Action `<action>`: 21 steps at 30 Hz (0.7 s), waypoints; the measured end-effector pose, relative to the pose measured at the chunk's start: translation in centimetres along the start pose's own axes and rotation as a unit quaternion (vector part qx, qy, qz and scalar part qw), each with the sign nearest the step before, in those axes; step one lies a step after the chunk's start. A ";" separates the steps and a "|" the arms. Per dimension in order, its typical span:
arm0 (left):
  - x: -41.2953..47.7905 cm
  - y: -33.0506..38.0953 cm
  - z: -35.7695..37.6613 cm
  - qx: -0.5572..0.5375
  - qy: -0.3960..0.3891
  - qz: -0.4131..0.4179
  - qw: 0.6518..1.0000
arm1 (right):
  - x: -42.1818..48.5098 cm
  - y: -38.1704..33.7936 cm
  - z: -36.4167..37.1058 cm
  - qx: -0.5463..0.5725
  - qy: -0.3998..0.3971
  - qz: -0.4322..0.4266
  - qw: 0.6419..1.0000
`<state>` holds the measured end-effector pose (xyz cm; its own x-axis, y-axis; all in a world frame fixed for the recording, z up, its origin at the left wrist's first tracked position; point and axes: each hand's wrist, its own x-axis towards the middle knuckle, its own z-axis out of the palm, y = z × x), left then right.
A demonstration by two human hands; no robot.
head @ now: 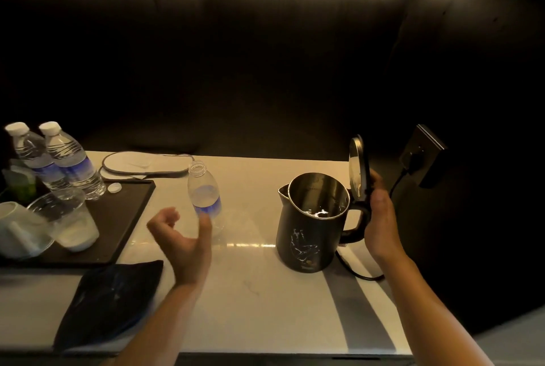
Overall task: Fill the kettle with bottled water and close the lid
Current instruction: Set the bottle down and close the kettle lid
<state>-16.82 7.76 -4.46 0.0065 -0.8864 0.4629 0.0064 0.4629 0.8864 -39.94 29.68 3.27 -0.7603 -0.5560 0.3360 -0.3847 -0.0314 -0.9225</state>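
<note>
A dark metal kettle (306, 236) stands on the pale counter with water glinting inside. Its lid (358, 166) is swung upright at the hinge above the handle. My right hand (380, 218) is behind the handle, with fingers touching the back of the raised lid. An uncapped, empty-looking clear bottle (205, 194) with a blue label stands upright left of the kettle. My left hand (182, 236) is just in front of the bottle, fingers spread, thumb by its base, holding nothing. A white cap (114, 188) lies on the tray.
A dark tray (129, 218) at left holds two sealed water bottles (59, 159), a plastic cup (67, 218) and a white cup (17, 227). White slippers (147, 163) lie behind. A dark pouch (109, 303) sits at the front. The kettle's cord (362, 275) runs to a wall socket (421, 156).
</note>
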 end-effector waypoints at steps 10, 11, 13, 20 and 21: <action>-4.1 4.1 8.5 -0.097 -0.456 -0.129 0.875 | 2.3 -2.3 -0.9 -0.141 -0.148 -0.062 0.977; -4.3 4.0 8.6 -0.101 -0.456 -0.131 0.874 | 2.4 -2.3 -0.8 -0.188 -0.162 -0.076 0.966; -4.6 4.1 8.8 -0.097 -0.452 -0.141 0.875 | 2.8 -2.0 -0.5 -0.289 -0.182 -0.106 0.934; -4.4 4.1 8.8 -0.094 -0.462 -0.142 0.870 | 3.6 -1.0 -0.6 -0.384 -0.193 -0.128 0.894; -4.4 4.1 8.7 -0.087 -0.464 -0.137 0.871 | 3.6 -1.0 -0.6 -0.402 -0.192 -0.131 0.886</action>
<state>-25.51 13.53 -2.74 -0.8289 -0.5477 0.1141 0.0331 0.1557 0.9873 -42.58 28.20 5.49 -0.4153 -0.8631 0.2873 -0.8873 0.3147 -0.3373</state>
